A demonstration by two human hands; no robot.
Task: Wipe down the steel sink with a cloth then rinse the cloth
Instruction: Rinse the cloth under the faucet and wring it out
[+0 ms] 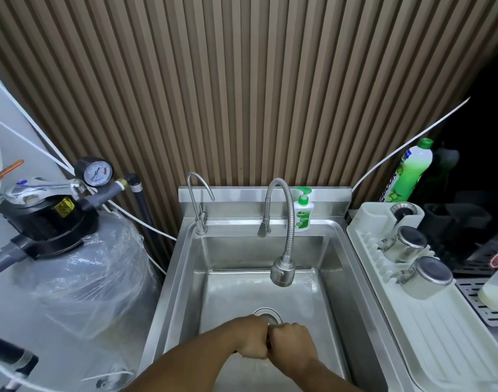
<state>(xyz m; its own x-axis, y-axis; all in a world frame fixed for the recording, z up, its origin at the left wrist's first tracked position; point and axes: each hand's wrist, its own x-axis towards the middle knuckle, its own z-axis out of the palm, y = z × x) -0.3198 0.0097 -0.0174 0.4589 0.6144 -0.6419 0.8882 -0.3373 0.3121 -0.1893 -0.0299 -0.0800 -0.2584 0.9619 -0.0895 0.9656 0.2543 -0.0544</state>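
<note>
Low in the middle of the frame, the left hand (253, 339) and the right hand (291, 342) meet knuckle to knuckle, fingers curled tight into fists. Only a thin sliver of a dark cloth (267, 341) shows between them; the rest is hidden in the grip. The fists hang over the near edge of the round steel drain (267, 313) in the floor of the rectangular stainless steel sink (185, 278).

The basin's smooth, wet-looking walls slope down to a flat floor, with open room on both sides of the hands and behind them. The ribbed, flexible steel tap (291, 222) arches from the back ledge, its spray head hanging above the basin, well apart from the hands. A slim curved steel tap (195, 199) stands at the ledge's left corner. A white pump bottle of hand wash with a green cap (304, 213) stands on the ledge just beside the flexible tap.

To the right, touching the sink's rim, a white ridged plastic draining rack (440, 335) holds two steel canisters (409, 244) lying on their sides. A tall green dish-liquid bottle (412, 176) leans behind it. At the left, a filter tank wrapped in clear crinkled plastic (95, 278) carries a round pressure gauge (96, 172). A brown ribbed wall panel (242, 80) fills the upper frame.
</note>
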